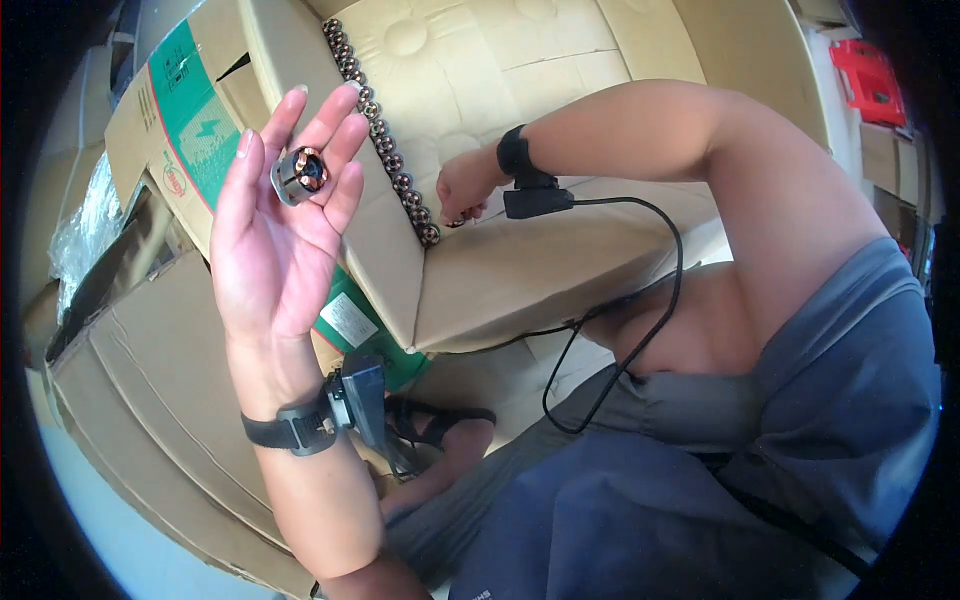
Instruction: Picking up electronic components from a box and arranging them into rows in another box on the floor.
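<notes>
Dark gray clothing (pixel 620 500) fills the foreground, with a sandaled foot (pixel 465 440) beyond its edge, as a person works with 2 bare hands beside a cardboard box (pixel 540 275). A black device (pixel 362 400) is strapped to the left wrist. The left hand (pixel 285 215) lies palm up, fingers spread and slightly curled, with 1 round metal part (pixel 303 172) resting on it near the base of the fingers; copper windings show inside its ring, and the fingers do not close around it.

A 2nd black device (pixel 538 202), trailing a black cable (pixel 679 260), sits on the right wrist. The right hand (pixel 467 190) reaches down inside the box, fingers drawn together at a partly hidden part (pixel 456 222); whether they grip it cannot be told. Just left of it, a row of similar parts (pixel 386 145) runs along the box's left wall to its far end, beside a tan sheet (pixel 480 90) with round dimples.

Outside, a brown carton with a green panel (pixel 200 120) stands at left, clear plastic wrap (pixel 88 225) beyond it. A red plastic object (pixel 868 82) sits at far right.
</notes>
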{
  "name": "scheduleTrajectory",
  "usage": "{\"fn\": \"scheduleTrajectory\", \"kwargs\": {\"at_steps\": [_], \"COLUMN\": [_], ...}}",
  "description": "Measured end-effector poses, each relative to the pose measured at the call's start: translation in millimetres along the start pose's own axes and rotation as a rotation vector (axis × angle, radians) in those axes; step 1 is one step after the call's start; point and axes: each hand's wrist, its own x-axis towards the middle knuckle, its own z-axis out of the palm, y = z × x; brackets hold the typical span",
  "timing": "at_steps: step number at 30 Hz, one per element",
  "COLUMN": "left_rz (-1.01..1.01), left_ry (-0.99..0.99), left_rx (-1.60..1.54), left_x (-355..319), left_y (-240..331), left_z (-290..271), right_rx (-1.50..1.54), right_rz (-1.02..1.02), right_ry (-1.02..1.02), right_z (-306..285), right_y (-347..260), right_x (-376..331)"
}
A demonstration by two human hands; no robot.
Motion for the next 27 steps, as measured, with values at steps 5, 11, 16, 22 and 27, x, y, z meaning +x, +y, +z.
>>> {"fn": "scheduleTrajectory", "kwargs": {"at_steps": [5,11,16,22,27], "left_rz": [-0.007,0.004,-0.009,-0.007,-0.004], "left_ry": [-0.023,0.002,-0.017,-0.017,-0.016], "left_rx": [-0.023,0.019,0.005,0.011,0.012], "left_x": [-0.1,-0.4,-0.3,0.5,-0.8], "left_y": [-0.6,-0.6,-2.3,-1.7,-0.5], "left_z": [-1.1,-1.4,-1.3,-2.6,-1.9], "right_rx": [-0.169,-0.702,-0.688,-0.745,-0.764], "right_rz": [0.059,-0.173,-0.173,-0.106,-0.159], "right_ry": [0.034,0.404,0.372,0.296,0.337], "right_z": [6.6,8.3,20.2,17.6,12.0], "right_y": [7.8,3.4,-16.1,-25.1,-18.8], "right_x": [14.9,5.0,-14.3,-6.9,-9.4]}}
